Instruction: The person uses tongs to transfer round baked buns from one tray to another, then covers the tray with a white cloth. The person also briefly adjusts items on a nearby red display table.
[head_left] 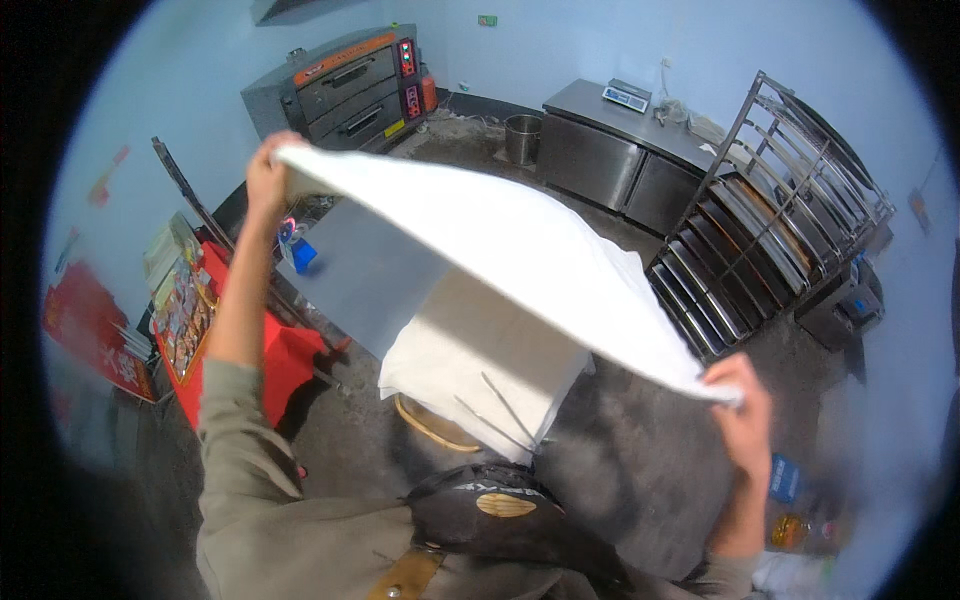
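A white cloth (500, 225) is stretched in the air between my two hands, slanting down from upper left to lower right. My left hand (268, 180), raised at the upper left, grips one corner. At the lower right my right hand (745, 410) pinches another corner. Below the raised cloth, a second off-white cloth (440, 360) drapes over what looks like a basket, with a woven rim (435, 425) showing at its near edge. Metal tongs (510, 410) lie on that lower cloth. The raised cloth hides part of the grey tabletop (370, 270).
A deck oven (350, 90) stands at the back left, beside a metal pot (522, 138). A steel counter (590, 150) carries a scale (626, 96). Right of it is a rack of trays (760, 240). A red-covered stand (285, 360) is at left.
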